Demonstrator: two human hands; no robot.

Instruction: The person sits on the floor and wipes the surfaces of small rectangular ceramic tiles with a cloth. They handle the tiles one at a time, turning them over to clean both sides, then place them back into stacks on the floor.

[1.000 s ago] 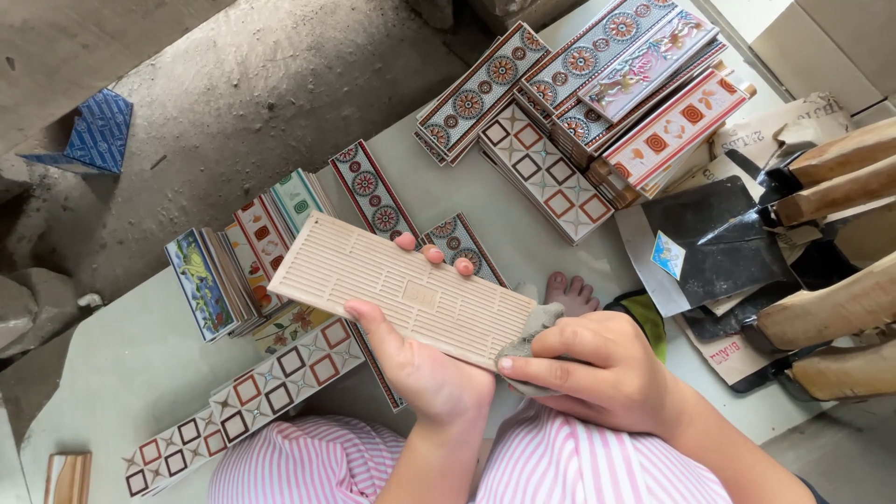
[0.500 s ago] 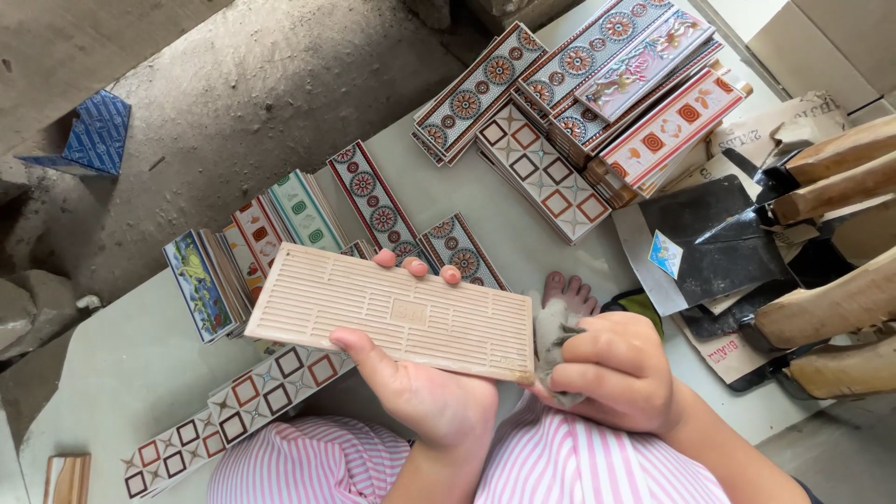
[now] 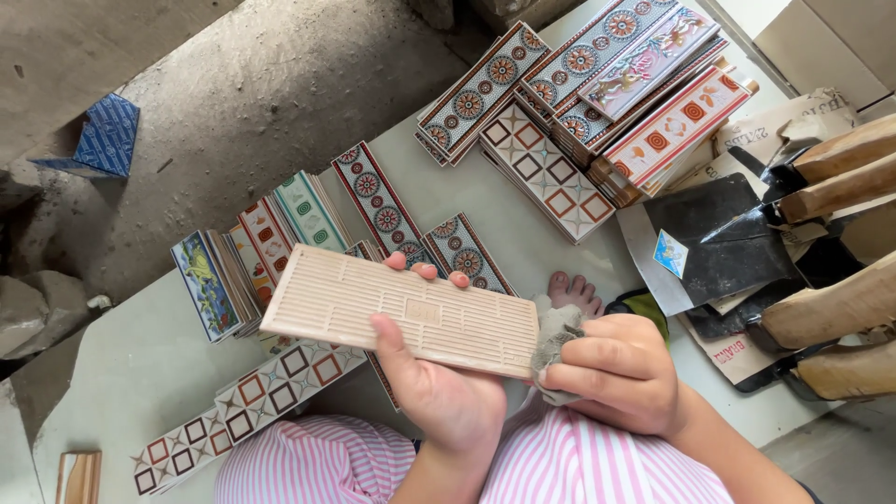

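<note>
My left hand point(image 3: 439, 383) grips a long beige tile point(image 3: 373, 306), ribbed back side up, thumb on top and fingertips curled over its far edge. The tile is held above my lap, tilted slightly down to the right. My right hand point(image 3: 616, 373) is closed on a grey cloth point(image 3: 553, 334) pressed against the tile's right end. My legs in pink striped fabric point(image 3: 597, 467) fill the bottom of the view.
Patterned border tiles lie on a pale slab point(image 3: 121, 373): a standing row point(image 3: 252, 252) at left, a flat strip point(image 3: 252, 406) lower left, stacks point(image 3: 597, 84) at top right. Wooden-handled trowels point(image 3: 821, 187) and dark sheets lie at right. A bare foot point(image 3: 571, 291) shows past the tile.
The tile has tilted and shifted slightly right in my left hand. My right hand with the cloth has moved from the tile's lower edge to its right end.
</note>
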